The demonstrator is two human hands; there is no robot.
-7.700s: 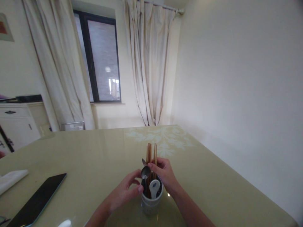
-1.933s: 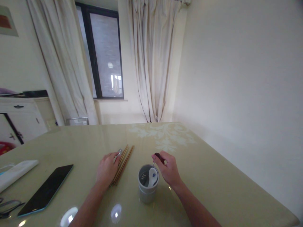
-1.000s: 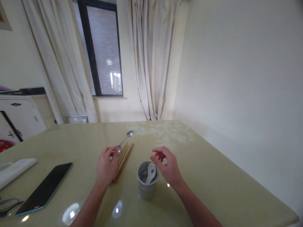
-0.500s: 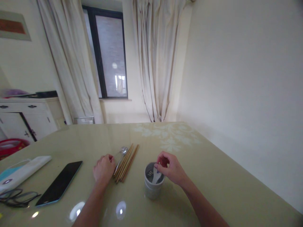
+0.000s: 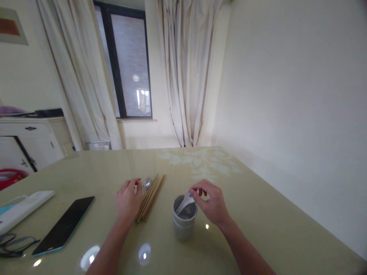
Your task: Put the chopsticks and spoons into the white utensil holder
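Pinched between my right thumb and fingers (image 5: 208, 198) is the handle end of a white soup spoon (image 5: 183, 203). It slants down to the left inside a grey cylindrical utensil holder (image 5: 184, 227), whose bottom has several small holes. My left hand (image 5: 129, 200) is at the metal spoon (image 5: 147, 183), thumb and forefinger curved and slightly apart. The hand hides part of that spoon's handle, and I see no clear grip on it. Several wooden chopsticks (image 5: 150, 200) lie in a bundle just right of my left hand, beside the metal spoon.
A black phone (image 5: 64, 225), eyeglasses (image 5: 17, 244) and a white oblong device (image 5: 27, 208) lie on the left of the glossy table (image 5: 258, 229). The table's right edge runs along a wall. A white cabinet (image 5: 37, 141) stands at the back left.
The white spoon has swung from leaning right to slanting left in the holder, its handle still in my right fingers. My left hand has shifted slightly upward by the metal spoon.
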